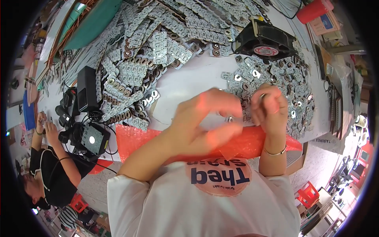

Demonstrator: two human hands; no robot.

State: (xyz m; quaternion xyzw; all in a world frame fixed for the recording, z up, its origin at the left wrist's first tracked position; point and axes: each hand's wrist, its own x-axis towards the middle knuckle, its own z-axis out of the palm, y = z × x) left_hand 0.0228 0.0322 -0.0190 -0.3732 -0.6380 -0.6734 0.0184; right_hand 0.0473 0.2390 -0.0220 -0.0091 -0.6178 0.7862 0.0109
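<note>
My left hand is raised over the near edge of the white table, blurred by motion. Its thumb and fingers are apart in a curve, and nothing shows between them. To its right, my right hand is closed, the fingers curled against the thumb. A small dark bit shows at its fingertips, too small to name. Both hands are beside a heap of small loose circuit boards. Beneath my forearms, a red plastic sheet covers the table's near edge.
Unsplit strips of circuit boards are piled across the far and left table. A black fan stands beyond the loose heap. Black adapters and a box with cables lie at left. A co-worker's hands are at far left.
</note>
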